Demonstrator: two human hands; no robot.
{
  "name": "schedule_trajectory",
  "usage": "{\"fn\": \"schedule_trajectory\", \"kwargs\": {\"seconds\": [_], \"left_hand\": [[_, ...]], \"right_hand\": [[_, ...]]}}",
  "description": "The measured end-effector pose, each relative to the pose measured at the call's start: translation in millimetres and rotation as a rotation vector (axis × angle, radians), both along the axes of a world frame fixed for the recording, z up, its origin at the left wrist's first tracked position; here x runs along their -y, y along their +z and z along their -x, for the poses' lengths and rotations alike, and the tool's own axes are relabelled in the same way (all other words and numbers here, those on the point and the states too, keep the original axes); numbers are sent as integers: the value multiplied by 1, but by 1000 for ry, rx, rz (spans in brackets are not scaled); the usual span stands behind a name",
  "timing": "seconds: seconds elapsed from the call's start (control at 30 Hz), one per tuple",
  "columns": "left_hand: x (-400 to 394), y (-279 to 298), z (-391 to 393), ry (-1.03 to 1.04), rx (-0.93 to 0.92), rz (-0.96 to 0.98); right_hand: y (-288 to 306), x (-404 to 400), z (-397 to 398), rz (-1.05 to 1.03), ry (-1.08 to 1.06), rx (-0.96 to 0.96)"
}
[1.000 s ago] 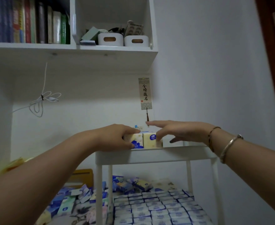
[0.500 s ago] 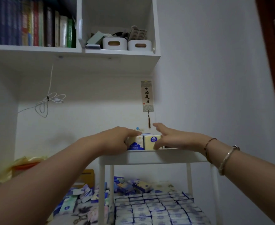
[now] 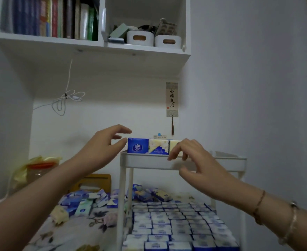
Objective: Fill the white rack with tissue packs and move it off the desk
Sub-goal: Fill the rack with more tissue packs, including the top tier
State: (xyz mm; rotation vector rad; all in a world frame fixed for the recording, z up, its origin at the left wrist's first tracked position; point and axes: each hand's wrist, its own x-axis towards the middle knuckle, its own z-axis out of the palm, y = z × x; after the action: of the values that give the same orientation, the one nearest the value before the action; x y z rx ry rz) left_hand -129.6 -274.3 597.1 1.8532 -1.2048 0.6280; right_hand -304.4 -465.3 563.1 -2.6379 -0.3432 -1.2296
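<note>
The white rack [image 3: 149, 162] stands on the desk, right of centre. On its top tier, three tissue packs stand in a row: a blue pack [image 3: 138, 146], a yellow and blue pack [image 3: 158, 147] and a pale yellow pack [image 3: 173, 144]. My left hand [image 3: 103, 147] hovers just left of the blue pack, fingers spread and holding nothing. In front of the pale yellow pack is my right hand [image 3: 194, 160], its fingers loosely bent over the tier's rim and also holding nothing. The lower tier [image 3: 176, 223] is packed with rows of tissue packs.
Several loose tissue packs [image 3: 87, 201] lie on the flowered desk cover left of the rack. A jar with a yellow bag [image 3: 35, 171] stands at far left. A shelf [image 3: 94, 51] with books and white bins hangs overhead. A scroll [image 3: 172, 99] hangs on the back wall.
Both hands have let go of the packs on the top tier and drawn back a little. The row of three packs now shows uncovered.
</note>
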Motion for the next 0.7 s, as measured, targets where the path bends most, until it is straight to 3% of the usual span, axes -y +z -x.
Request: {"fn": "schedule_trajectory", "kwargs": {"seconds": [0.13,0.47,0.6,0.7], "left_hand": [[-6,-25,-16,24,-109,124],[21,-170,-121,165,-461,110],[38,-211,-165,218,-557,46],[59,-228,-200,247,-527,-66]], "right_hand": [[-27,-4,-12,-2,48,-97],[-109,36,-138,-169,-85,-390],[-121,55,-208,-267,-177,-412],[-125,70,-265,-311,-197,-468]]}}
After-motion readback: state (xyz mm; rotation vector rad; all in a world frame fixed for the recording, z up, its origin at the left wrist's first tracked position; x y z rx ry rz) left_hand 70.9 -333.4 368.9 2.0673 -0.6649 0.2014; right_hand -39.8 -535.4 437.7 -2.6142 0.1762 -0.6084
